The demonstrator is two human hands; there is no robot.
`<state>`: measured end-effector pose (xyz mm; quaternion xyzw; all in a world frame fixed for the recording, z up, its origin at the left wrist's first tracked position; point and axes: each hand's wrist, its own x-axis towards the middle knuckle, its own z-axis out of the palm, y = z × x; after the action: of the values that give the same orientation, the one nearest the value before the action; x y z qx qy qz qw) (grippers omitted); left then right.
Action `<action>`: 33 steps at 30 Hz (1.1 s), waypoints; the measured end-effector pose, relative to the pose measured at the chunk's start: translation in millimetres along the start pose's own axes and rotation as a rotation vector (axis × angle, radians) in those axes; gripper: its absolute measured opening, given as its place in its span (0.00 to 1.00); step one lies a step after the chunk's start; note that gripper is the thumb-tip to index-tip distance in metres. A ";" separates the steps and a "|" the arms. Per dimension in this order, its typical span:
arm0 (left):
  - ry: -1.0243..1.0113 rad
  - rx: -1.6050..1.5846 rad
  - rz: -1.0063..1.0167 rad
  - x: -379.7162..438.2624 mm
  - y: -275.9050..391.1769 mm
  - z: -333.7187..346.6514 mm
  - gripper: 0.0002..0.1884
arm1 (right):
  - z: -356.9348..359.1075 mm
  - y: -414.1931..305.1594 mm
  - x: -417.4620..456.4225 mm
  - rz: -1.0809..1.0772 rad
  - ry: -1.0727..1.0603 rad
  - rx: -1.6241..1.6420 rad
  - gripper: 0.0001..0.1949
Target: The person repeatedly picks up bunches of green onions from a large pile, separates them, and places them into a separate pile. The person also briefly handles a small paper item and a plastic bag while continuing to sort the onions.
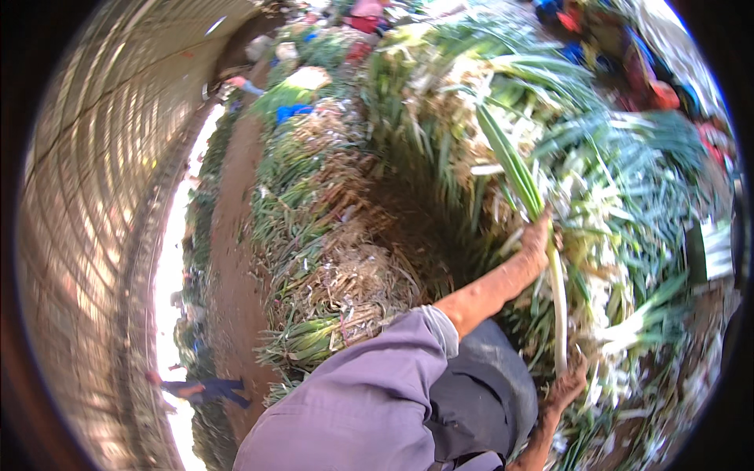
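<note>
A single long leek (558, 294), with green leaves and a pale stem, stretches between my two hands. My left hand (537, 235) grips it where the leaves meet the stem. My right hand (568, 380) is closed around its white lower end; its fingers are partly hidden and blurred. Just beyond the hands lies a large heap of leeks (636, 212), white stems toward me and blue-green leaves pointing away. A few loose leeks (636, 335) fan out to the right of my right hand.
Tied bundles of leeks (330, 329) form a long row on the left, beside a bare earth path (235, 235). A person (200, 388) stands beyond that path. Colourful clothing or bags (642, 76) show at upper right. A ribbed roof (106, 194) curves along the left.
</note>
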<state>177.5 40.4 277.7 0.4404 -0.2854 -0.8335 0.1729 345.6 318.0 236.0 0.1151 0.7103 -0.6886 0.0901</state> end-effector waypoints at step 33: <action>-0.967 0.714 -0.384 -12.3 -129.9 48.3 0.27 | -16.4 107.4 79.1 0.265 0.202 -0.126 0.21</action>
<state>139.2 163.6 225.7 0.0877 -0.5079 -0.8078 -0.2861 301.3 340.2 111.1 0.2702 0.7361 -0.6098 0.1152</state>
